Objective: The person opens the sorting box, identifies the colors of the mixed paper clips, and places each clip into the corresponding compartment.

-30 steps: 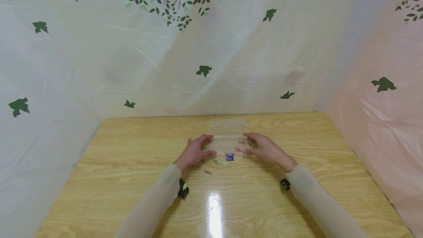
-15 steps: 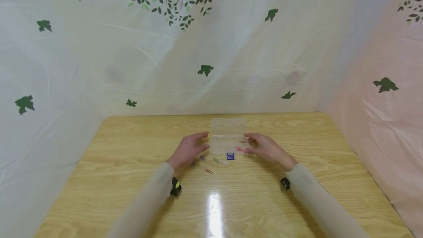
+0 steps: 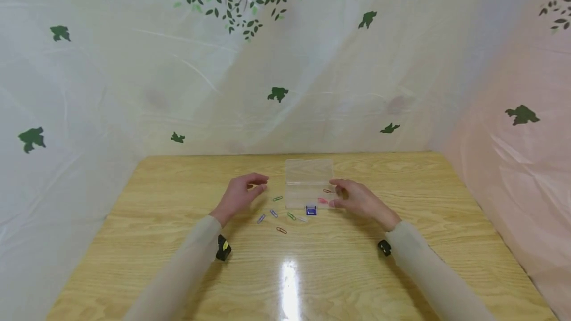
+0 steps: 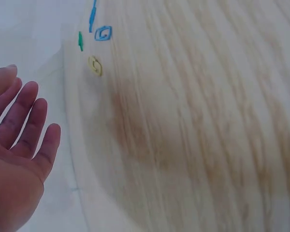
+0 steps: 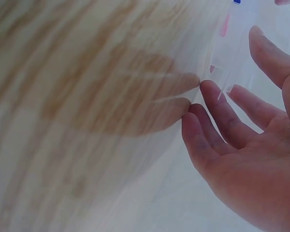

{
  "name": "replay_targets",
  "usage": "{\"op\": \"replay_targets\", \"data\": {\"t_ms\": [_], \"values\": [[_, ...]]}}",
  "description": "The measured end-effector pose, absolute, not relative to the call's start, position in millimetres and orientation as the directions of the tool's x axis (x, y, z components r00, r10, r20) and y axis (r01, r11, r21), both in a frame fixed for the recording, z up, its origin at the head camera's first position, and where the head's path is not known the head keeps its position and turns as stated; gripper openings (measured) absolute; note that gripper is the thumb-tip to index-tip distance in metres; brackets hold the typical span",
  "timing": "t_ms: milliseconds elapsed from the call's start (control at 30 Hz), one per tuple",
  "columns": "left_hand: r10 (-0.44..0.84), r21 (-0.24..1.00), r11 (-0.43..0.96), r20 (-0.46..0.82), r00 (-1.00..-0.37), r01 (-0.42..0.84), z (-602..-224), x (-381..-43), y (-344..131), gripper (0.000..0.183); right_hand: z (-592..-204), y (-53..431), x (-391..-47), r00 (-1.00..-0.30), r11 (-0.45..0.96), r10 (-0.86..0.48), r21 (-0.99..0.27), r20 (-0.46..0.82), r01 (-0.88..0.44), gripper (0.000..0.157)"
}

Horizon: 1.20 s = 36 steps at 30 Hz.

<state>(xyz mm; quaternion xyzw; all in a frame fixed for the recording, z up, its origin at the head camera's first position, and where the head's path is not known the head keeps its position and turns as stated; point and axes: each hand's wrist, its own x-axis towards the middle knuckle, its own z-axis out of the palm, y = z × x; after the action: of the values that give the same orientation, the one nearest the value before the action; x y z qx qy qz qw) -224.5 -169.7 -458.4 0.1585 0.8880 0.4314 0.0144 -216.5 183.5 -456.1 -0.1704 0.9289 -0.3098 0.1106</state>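
A clear plastic box [image 3: 301,195] lies on the table with its transparent lid [image 3: 309,170] folded back. My right hand [image 3: 359,199] holds the box's right end, index fingertip near the hinge line and thumb at the front corner. In the right wrist view, fingertips [image 5: 213,92] meet the box's edge. Inside the box are a red paper clip [image 3: 327,190] and something small and pink [image 3: 322,200]. My left hand [image 3: 241,194] is apart from the box, to its left, holding nothing, with its fingers loosely extended. A green paper clip [image 3: 277,198] lies between that hand and the box.
Several loose paper clips lie before the box, among them purple [image 3: 260,219], blue [image 3: 273,213], green [image 3: 291,216], white [image 3: 302,219] and red [image 3: 281,230]. A small blue tag [image 3: 311,210] sits at the box's front edge. A pale curtain [image 3: 214,103] borders the wooden table [image 3: 339,281].
My left hand has left the box's left end and drawn away leftward, uncovering the green, blue and purple paper clips. My right hand stays at the box's right end.
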Motion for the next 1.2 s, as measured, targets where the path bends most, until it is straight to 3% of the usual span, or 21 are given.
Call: {"op": "replay_targets", "data": {"t_ms": [800, 1200], "values": [[0.397, 0.708, 0.669, -0.08, -0.914, 0.229, -467, -230, -145, 0.02, -457, 183, -215, -0.916, 0.732, -0.394, -0.629, -0.076, -0.263, 0.066], [0.405, 0.699, 0.676, -0.088, -0.91, 0.233, -473, -236, -141, 0.009, -458, 183, -216, -0.914, 0.723, -0.4, -0.637, -0.069, -0.268, 0.066]]}}
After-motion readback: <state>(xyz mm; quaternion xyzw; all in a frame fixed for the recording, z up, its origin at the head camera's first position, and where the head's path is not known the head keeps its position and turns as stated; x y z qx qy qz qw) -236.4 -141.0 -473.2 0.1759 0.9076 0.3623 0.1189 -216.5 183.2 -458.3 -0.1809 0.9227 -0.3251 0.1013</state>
